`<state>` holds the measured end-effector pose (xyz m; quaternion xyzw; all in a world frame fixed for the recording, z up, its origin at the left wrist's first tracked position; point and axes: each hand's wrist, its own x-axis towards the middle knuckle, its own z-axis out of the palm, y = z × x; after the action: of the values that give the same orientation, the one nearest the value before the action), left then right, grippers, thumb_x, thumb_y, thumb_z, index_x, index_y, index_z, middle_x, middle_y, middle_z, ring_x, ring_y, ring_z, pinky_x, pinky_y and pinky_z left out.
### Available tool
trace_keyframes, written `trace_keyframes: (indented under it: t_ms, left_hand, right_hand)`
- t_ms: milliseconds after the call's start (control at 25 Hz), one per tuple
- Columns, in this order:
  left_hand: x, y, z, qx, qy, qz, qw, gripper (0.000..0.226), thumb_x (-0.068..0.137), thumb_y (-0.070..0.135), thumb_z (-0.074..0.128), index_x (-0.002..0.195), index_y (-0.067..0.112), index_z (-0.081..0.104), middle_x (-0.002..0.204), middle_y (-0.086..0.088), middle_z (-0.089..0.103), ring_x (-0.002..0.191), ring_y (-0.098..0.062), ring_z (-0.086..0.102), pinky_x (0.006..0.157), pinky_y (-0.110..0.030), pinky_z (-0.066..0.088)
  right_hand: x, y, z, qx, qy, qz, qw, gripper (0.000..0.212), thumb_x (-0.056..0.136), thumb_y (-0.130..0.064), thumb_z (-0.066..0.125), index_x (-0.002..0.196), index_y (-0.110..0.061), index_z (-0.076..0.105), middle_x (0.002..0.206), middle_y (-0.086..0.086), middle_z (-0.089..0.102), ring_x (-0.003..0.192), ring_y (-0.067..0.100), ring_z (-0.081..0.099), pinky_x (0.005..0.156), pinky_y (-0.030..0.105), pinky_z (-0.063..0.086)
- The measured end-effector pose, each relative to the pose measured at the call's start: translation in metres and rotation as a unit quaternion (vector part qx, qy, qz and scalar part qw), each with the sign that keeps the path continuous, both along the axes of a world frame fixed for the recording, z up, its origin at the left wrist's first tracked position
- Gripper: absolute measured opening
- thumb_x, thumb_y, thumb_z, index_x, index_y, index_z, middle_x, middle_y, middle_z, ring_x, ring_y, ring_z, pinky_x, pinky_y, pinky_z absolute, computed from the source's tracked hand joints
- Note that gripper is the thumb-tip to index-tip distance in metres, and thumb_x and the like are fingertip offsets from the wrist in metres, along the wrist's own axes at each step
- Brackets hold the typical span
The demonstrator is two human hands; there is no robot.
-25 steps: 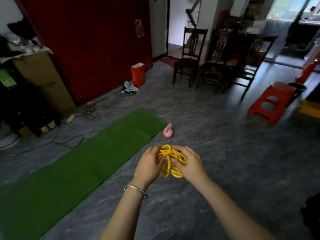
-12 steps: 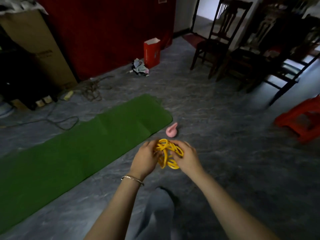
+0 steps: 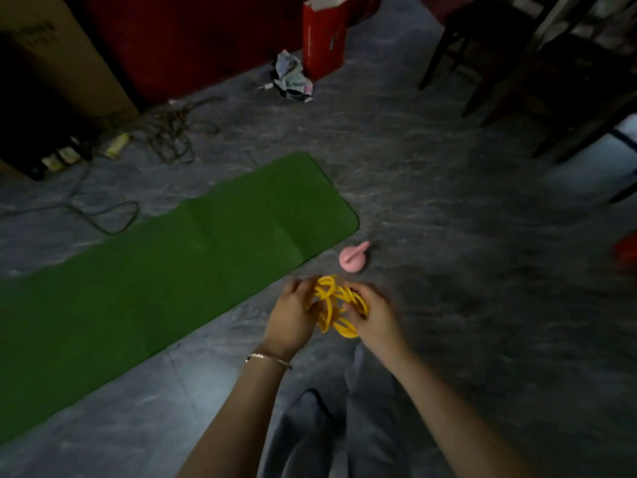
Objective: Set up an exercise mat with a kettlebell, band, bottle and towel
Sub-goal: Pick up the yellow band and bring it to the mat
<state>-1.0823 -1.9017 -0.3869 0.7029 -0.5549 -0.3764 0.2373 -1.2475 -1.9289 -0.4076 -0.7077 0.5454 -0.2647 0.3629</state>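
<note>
A tangled yellow band hangs in front of me, above the grey floor. My left hand grips its left side and my right hand grips its right side, fingers curled into the loops. The green exercise mat lies unrolled on the floor to the left, running from the lower left up to a rounded far end. A small pink kettlebell sits on the floor just beyond the band, beside the mat's far right corner. No bottle or towel is in view.
A red paper bag and crumpled cloth lie by the red wall. Cables and a cardboard box are at the back left. Dark wooden chairs stand at the back right. My grey trouser legs show below.
The view has tilted down and moved closer to the mat and kettlebell. Both hands keep hold of the yellow band and have shifted slightly within the tangle.
</note>
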Motion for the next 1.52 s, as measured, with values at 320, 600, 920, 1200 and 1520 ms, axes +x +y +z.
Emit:
trace_keyframes:
  t_ms: [320,600,920,1200,1520]
  left_hand:
    - [-0.011,-0.130,-0.237,0.071,-0.003,0.060,0.996,0.046,0.080,0.011,0.066,0.123,0.019,0.056,0.117,-0.006,0.056,0.104,-0.025,0.059,0.080,-0.015,0.036]
    - [-0.021,-0.193,-0.469,0.088,-0.021,0.076,0.993,0.048,0.080,0.014,0.065,0.125,0.012,0.049,0.119,-0.012,0.057,0.109,-0.032,0.055,0.086,-0.034,0.042]
    - [-0.036,-0.224,-0.659,0.129,-0.056,0.019,0.990,0.050,0.082,0.026,0.060,0.129,0.013,0.050,0.124,-0.016,0.053,0.108,-0.038,0.056,0.087,-0.042,0.049]
    - [-0.043,-0.240,-0.692,0.121,-0.127,-0.030,0.984,0.075,0.083,0.037,0.060,0.147,0.027,0.022,0.155,-0.004,0.022,0.138,-0.028,0.026,0.107,-0.045,0.035]
    - [-0.046,-0.234,-0.540,0.119,-0.115,0.042,0.985,0.094,0.062,0.061,0.051,0.143,0.018,0.030,0.158,-0.004,0.010,0.142,-0.029,0.014,0.111,-0.048,0.021]
  right_hand:
    - [-0.002,-0.124,-0.249,0.085,-0.004,0.013,0.996,0.033,0.079,-0.016,0.061,0.112,-0.019,0.063,0.108,-0.002,0.066,0.100,0.012,0.062,0.087,0.030,0.050]
    - [0.002,-0.196,-0.474,0.115,-0.014,-0.026,0.993,0.034,0.080,-0.006,0.061,0.113,-0.014,0.062,0.108,0.006,0.067,0.098,0.016,0.062,0.087,0.023,0.047]
    - [-0.013,-0.231,-0.653,0.157,0.022,-0.015,0.987,0.037,0.079,0.002,0.056,0.113,-0.012,0.062,0.111,0.008,0.065,0.105,0.022,0.059,0.095,0.034,0.046]
    - [-0.018,-0.242,-0.699,0.196,0.162,0.022,0.967,0.056,0.081,-0.019,0.056,0.136,-0.020,0.045,0.136,0.008,0.052,0.126,0.028,0.047,0.104,0.047,0.039]
    - [-0.012,-0.225,-0.529,0.217,0.114,0.012,0.969,0.051,0.085,-0.009,0.057,0.134,-0.018,0.047,0.135,0.006,0.054,0.122,0.025,0.050,0.096,0.031,0.038]
